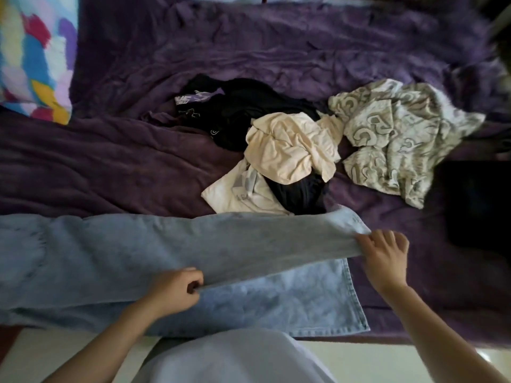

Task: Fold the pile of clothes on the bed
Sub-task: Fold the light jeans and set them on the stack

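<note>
Denim jeans leg gripped by fingers of left hand, right hand | clothes pile beyond | purple blanket beneath

A deep purple blanket covers the bed, with a pillow at ten o'clock patched in blue, red, yellow, white and lilac. At the centre lie a black top with white and lilac print, a plain cream shirt, a white shirt with a grey print and a dark navy piece. Toward two o'clock is a white cloth with grey swirls, and pale, washed-out blue jeans stretch from nine o'clock to five o'clock.
</note>
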{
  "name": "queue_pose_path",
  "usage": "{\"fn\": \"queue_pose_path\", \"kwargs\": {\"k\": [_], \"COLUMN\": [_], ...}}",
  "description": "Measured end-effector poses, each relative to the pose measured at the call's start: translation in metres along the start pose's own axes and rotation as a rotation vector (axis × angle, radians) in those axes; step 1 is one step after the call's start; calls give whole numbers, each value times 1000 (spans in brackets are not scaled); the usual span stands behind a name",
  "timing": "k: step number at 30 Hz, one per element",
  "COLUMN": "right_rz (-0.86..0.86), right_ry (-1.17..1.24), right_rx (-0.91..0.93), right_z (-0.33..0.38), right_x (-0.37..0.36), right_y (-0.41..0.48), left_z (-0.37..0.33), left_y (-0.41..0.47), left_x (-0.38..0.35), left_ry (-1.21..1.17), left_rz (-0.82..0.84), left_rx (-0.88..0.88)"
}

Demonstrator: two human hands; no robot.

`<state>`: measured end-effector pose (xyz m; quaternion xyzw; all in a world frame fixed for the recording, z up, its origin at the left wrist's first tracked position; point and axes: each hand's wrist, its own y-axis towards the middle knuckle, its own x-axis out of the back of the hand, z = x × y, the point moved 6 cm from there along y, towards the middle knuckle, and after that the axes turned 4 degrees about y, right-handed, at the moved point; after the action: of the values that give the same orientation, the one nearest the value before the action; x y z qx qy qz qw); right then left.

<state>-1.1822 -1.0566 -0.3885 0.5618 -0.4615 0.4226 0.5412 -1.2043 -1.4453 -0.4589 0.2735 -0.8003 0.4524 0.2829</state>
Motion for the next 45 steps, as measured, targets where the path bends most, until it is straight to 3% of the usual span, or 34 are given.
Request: {"fn": "queue_pose_path", "kwargs": {"k": [2,4,6,9,10,14,17,21,23,25,28,31,33,38,41,45], "right_rz": [-19,86,279,712,761,579,512,732,766,730,589,597,619,500,511,530], "right_ry": [62,76,59,-28,-13,99,146,106,215,353,504,628,711,630,569,566], "right_rx": [-76,-134,-241,-409,-462,-702,-777,-821,-931,-1055,-1271,-1411,-1457,-1418,-1383,-1313], "right_z": [-2,-2,-4,-5,-5,-16,-14,-4,-5,-6,-5,5,6,-7,7,25], "right_x": [2,-16,-39,-65,-65,-49,-44,-57,-69,-75,-77,-84,-87,-71,-63,-57], "right_y": [-43,-88,-125,-148,-147,-139,-149,-180,-186,-180,-165,-168,-170,-157,-148,-129], "left_z": [-2,2,8,5,0,-10,-8,-1,7,17,34,51,73,139,178,213], "left_y": [-11,-17,-20,-24,-24,-23,-27,-33,-37,-37,-42,-62,-76,-115,-132,-134], "left_x": [-7,-20,-39,-59,-61,-55,-57,-86,-104,-110,-87,-49,-38,-19,-12,-9], "left_ry": [55,84,107,153,179,184,161,59,-36,-137,-291,-12,161,96,-218,-1089], "left_rz": [71,127,143,175,184,208,251,352,377,275,-103,-510,-550,-433,-594,-925], "left_rx": [-50,-44,-1,20,3,-41,-36,10,40,97,185,217,383,821,1006,1057]}}
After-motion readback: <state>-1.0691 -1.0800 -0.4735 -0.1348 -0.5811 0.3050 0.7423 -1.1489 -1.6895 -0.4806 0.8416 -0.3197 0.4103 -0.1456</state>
